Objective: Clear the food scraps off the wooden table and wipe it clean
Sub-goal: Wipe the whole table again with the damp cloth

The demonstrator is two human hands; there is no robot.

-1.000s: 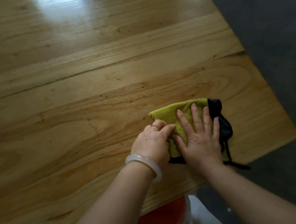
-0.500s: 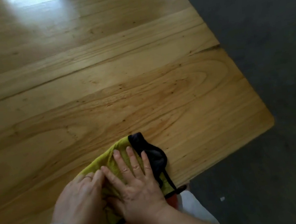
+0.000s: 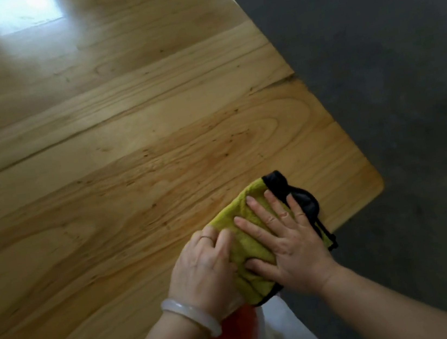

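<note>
A pale, varnished wooden table [image 3: 127, 142] shows no scraps. At its near corner, the flat right hand [image 3: 289, 243] presses a yellow, black-edged cloth [image 3: 248, 248]; the left hand [image 3: 205, 268] curls onto its edge. Wiping seems nearly finished.

Yellow-green cloth [image 3: 251, 251] w/ black trim, honey-grained wooden table [image 3: 101, 157], grey floor [image 3: 387, 62].

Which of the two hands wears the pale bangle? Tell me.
The left hand: a pale bangle circles its wrist and a thin ring is on one finger. The right hand, flat on the yellow cloth, is bare.
</note>
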